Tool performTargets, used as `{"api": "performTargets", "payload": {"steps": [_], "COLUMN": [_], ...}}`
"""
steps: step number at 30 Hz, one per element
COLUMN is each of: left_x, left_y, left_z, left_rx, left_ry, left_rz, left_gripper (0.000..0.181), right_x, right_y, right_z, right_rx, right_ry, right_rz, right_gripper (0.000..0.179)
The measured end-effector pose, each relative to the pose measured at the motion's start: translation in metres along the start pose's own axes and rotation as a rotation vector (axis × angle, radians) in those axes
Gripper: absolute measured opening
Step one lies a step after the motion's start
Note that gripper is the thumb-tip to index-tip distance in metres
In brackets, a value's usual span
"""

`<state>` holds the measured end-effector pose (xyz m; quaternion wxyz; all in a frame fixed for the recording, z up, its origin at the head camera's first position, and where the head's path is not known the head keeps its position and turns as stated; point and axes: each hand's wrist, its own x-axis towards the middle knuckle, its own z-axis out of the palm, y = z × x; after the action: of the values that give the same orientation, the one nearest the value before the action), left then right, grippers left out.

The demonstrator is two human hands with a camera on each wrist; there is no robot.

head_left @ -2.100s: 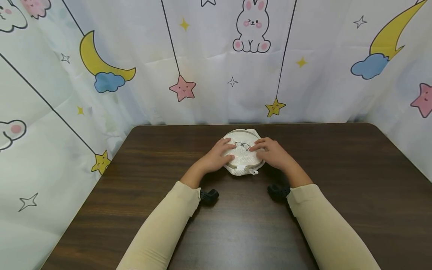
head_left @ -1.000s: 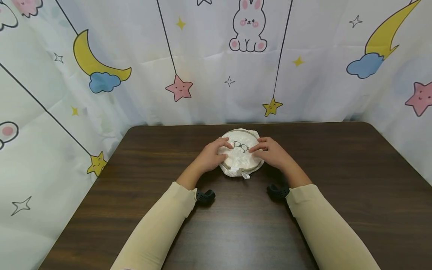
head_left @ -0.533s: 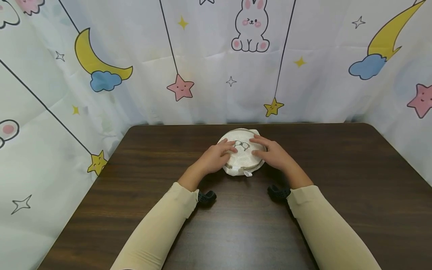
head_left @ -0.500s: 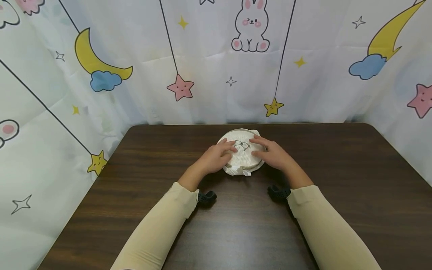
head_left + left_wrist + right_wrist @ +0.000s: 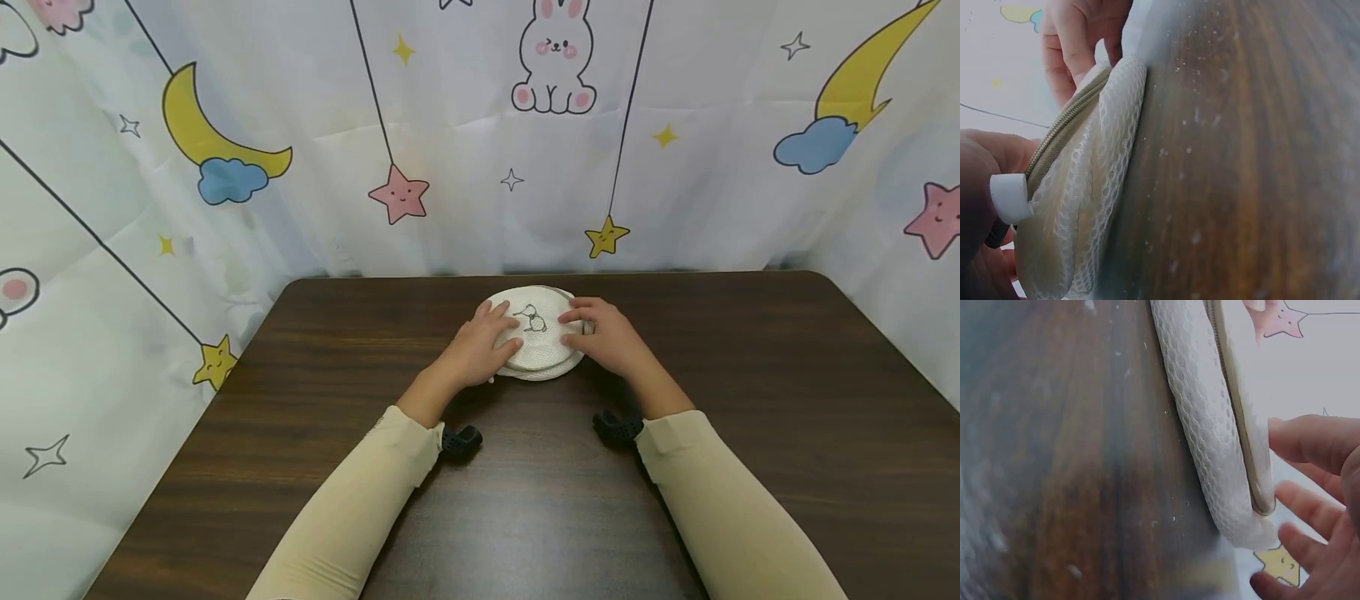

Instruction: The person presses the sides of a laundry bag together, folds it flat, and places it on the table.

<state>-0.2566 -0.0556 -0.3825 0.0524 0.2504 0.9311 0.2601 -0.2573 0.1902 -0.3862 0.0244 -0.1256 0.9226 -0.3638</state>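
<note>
We note white mesh pouch [image 5: 536, 348] near far edge of dark table [image 5: 555, 500]. Left hand [image 5: 476, 342], right hand [image 5: 609, 337] apart, relaxed fingers touching pouch's opposite sides. Zipper [image 5: 1060, 131] along rim.

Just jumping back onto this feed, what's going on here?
A person is handling a round white mesh pouch on the dark wood-grain table, near its far edge. The left hand and right hand touch opposite sides, fingers over the top. A zipper runs along its rim.
</note>
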Motion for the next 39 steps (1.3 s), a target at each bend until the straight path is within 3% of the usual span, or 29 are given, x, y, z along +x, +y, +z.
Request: {"api": "performTargets", "payload": {"steps": [6, 14, 21, 30, 35, 39], "left_x": [0.003, 0.007, 0.009, 0.005, 0.003, 0.004], "left_y": [-0.002, 0.002, 0.003, 0.004, 0.012, 0.017], "left_z": [0.002, 0.001, 0.003, 0.001, -0.003, -0.002], "left_rx": [-0.016, -0.004, 0.014, -0.019, 0.046, 0.069], "left_ry": [-0.014, -0.061, -0.094, -0.064, -0.027, -0.026], "left_rz": [0.014, 0.006, -0.031, -0.044, -0.07, -0.052], "left_gripper": [0.041, 0.038, 0.041, 0.038, 0.03, 0.03], "right_x": [0.001, 0.001, 0.0, -0.002, -0.002, -0.002], "right_y": [0.0, 0.001, 0.0, -0.009, -0.019, -0.023], "right_z": [0.0, 0.002, 0.005, 0.005, 0.001, 0.001], "right_rx": [0.017, 0.047, 0.009, -0.101, -0.188, -0.214], "right_ry": [-0.055, -0.029, -0.012, -0.053, -0.07, -0.099], "right_rz": [0.042, 0.036, 0.0, -0.013, -0.057, -0.059], "right_gripper": [0.04, 0.032, 0.027, 0.04, 0.038, 0.037]}}
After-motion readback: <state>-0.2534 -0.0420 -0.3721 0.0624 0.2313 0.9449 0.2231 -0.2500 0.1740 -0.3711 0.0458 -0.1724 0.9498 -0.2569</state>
